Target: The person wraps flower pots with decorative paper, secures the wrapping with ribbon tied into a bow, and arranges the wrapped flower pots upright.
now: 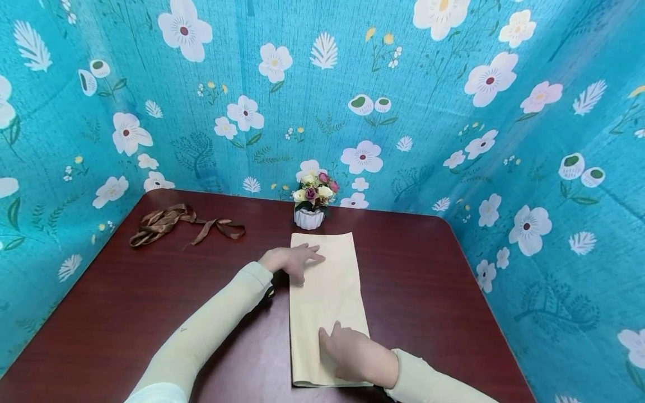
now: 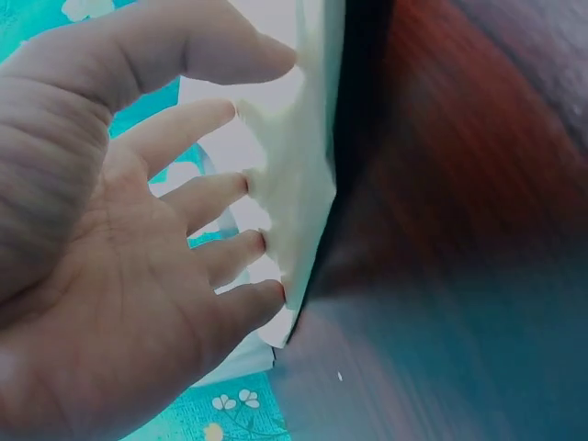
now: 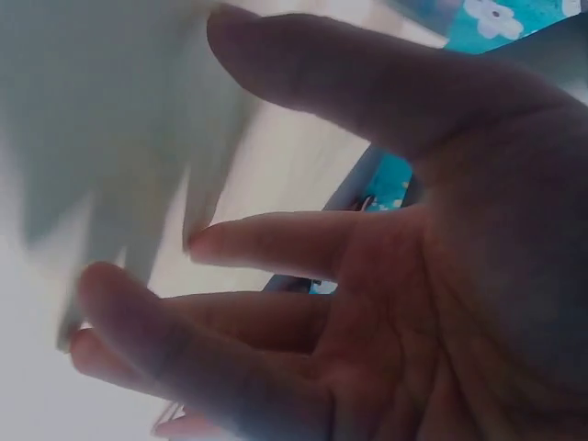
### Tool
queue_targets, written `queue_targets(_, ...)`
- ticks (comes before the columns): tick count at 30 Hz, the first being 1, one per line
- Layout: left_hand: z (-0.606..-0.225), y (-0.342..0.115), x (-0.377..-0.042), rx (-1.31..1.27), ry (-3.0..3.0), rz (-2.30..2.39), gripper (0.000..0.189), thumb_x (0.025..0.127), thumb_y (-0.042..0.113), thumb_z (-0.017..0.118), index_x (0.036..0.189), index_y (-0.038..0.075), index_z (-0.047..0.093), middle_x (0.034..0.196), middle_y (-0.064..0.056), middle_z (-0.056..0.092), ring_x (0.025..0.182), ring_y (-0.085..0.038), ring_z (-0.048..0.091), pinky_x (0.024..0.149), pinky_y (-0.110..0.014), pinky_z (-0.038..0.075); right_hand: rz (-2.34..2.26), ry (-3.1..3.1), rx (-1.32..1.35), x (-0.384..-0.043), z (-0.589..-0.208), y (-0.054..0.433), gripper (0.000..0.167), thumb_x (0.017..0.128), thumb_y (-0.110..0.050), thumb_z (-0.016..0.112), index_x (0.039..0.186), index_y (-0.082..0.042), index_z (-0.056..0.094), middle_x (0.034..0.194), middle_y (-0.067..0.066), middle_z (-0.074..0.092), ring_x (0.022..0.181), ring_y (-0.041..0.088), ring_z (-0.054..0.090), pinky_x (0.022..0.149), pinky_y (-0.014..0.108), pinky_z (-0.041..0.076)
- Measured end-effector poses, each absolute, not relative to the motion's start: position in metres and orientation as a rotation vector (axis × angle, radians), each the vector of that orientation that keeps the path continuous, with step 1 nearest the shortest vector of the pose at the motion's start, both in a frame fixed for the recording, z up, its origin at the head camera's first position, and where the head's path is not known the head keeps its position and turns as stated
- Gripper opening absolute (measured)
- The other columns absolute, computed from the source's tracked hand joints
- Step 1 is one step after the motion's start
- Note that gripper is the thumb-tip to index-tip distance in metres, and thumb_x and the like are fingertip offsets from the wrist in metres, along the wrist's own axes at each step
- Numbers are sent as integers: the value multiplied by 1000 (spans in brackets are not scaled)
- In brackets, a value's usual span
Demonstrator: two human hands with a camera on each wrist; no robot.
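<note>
A cream folded cloth (image 1: 332, 296) lies lengthwise on the table as a long, narrow rectangle, with layered edges at its near end. My left hand (image 1: 294, 262) is spread over its far left part. In the left wrist view, the fingertips of the left hand (image 2: 156, 239) rest on the pale cloth (image 2: 299, 184), with the thumb apart from the fingers. Over the near end, my right hand (image 1: 355, 355) touches the cloth with its fingers. The right wrist view has the right hand (image 3: 367, 303) with fingers spread and loosely bent against the cloth (image 3: 101, 119), nothing pinched between them.
A brown ribbon (image 1: 166, 221) lies loosely bundled at the far left of the dark red-brown table (image 1: 418, 268). Beyond the cloth's far end stands a small white pot of artificial flowers (image 1: 309, 218). Blue flowered curtains (image 1: 312, 140) enclose the back and sides.
</note>
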State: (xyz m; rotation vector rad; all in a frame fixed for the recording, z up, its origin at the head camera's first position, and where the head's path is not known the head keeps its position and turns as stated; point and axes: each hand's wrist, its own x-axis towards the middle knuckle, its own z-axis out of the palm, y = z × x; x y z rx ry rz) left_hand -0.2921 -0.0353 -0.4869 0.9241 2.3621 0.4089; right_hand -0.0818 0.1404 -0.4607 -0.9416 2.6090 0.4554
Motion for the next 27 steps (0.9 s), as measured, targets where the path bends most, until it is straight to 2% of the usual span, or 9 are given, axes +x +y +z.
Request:
queue_targets(3, -489, -41, -292, 910, 2375, 409, 87, 80, 4, 79, 156, 27, 43, 171, -6, 16, 157, -34, 8, 114, -48, 35, 311, 2625, -965, -84, -459, 140, 60, 80, -34, 84, 130, -11, 60, 107, 9, 68, 75, 16, 67, 59, 25, 54)
queue_targets(6, -491, -45, -291, 928, 2386, 417, 86, 79, 2, 77, 156, 25, 44, 170, -9, 17, 157, -35, 9, 114, -47, 36, 93, 2616, -1009, -97, -455, 147, 46, 81, -29, 83, 119, -12, 62, 89, 0, 64, 72, 10, 60, 62, 26, 51)
queue_targets(9, -492, -48, -288, 969, 2400, 419, 82, 81, -1, 73, 155, 20, 45, 169, -13, 18, 157, -37, 10, 117, -47, 32, -98, 2621, -982, -118, -452, 160, 47, 87, -30, 79, 125, -8, 65, 101, 0, 72, 87, 10, 66, 76, 30, 56)
queue_targets(12, -490, -53, -283, 1018, 2417, 466, 75, 82, -2, 69, 153, 14, 48, 168, -18, 20, 156, -38, 13, 120, -48, 29, -254, 2709, -826, -140, -454, 176, 52, 92, -29, 74, 136, -4, 63, 117, 8, 73, 100, 18, 69, 82, 39, 57)
queue_targets(14, -488, -56, -279, 1047, 2432, 513, 70, 83, -1, 67, 151, 10, 50, 166, -20, 23, 155, -37, 16, 121, -47, 28, -338, 2792, -673, -154, -457, 186, 51, 93, -28, 74, 136, -3, 63, 117, 10, 73, 99, 22, 70, 78, 42, 57)
queue_targets(16, -487, -60, -273, 1071, 2447, 556, 66, 84, 0, 67, 149, 7, 52, 163, -21, 30, 154, -35, 23, 120, -46, 30, -422, 2856, -513, -166, -461, 196, 48, 93, -27, 74, 133, -2, 64, 107, 9, 74, 88, 21, 70, 72, 41, 56)
queue_targets(21, -487, -68, -254, 1124, 2501, 564, 60, 82, 6, 76, 140, 7, 60, 139, -14, 56, 130, -27, 51, 107, -41, 44, -504, 2927, -236, -184, -475, 213, 27, 93, -29, 73, 108, -6, 69, 75, 0, 62, 60, 15, 56, 55, 33, 45)
queue_targets(23, -490, -71, -247, 1136, 2518, 562, 58, 80, 6, 79, 136, 7, 64, 128, -10, 58, 119, -24, 55, 100, -39, 47, -504, 2917, -171, -187, -480, 215, 25, 94, -33, 72, 96, -9, 67, 67, -2, 55, 56, 14, 50, 52, 31, 39)
queue_targets(27, -492, -74, -238, 1135, 2549, 562, 53, 78, 5, 81, 130, 7, 67, 120, -8, 58, 112, -22, 54, 97, -36, 48, -481, 2863, -122, -188, -487, 216, 36, 95, -38, 70, 74, -10, 60, 57, -3, 43, 49, 13, 38, 47, 28, 29)
